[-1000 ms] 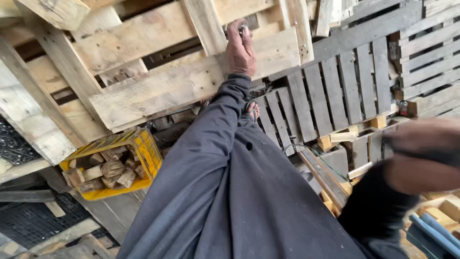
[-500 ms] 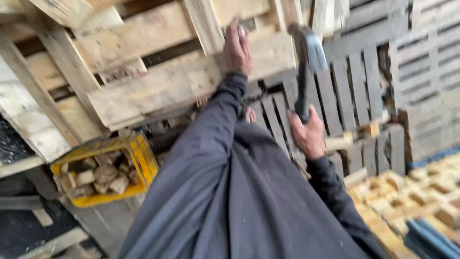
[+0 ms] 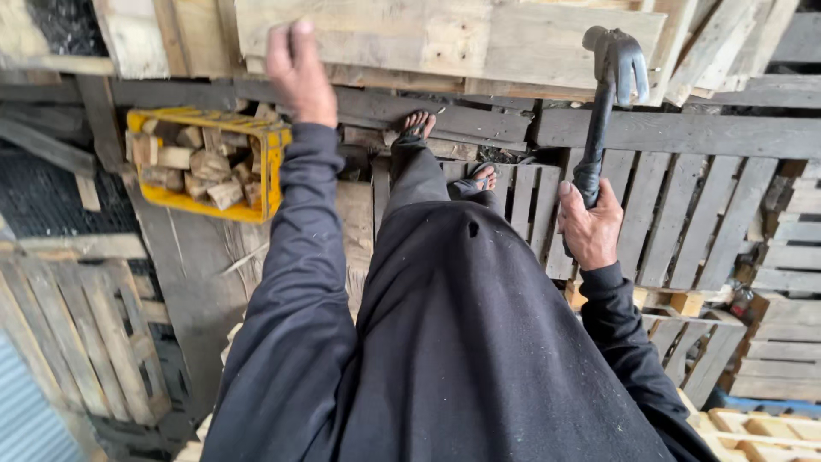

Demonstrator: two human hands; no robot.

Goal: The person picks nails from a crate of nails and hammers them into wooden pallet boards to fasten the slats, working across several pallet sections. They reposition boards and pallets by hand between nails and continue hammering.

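My right hand grips the handle of a dark claw hammer, held upright with its head near the lower edge of a pale wooden pallet standing in front of me. My left hand is raised against that pallet's boards, blurred, with nothing visibly gripped in it. Below, my sandalled feet stand on grey pallet slats. My dark robe fills the middle of the view.
A yellow plastic crate filled with wood blocks sits at the left. Grey pallets lie at lower left, and stacked pallets rise at the right. Light wooden pieces lie at lower right.
My right hand has lifted the hammer higher, bringing its head up near the pallet's edge. My left hand has shifted left along the boards. The view has tilted down.
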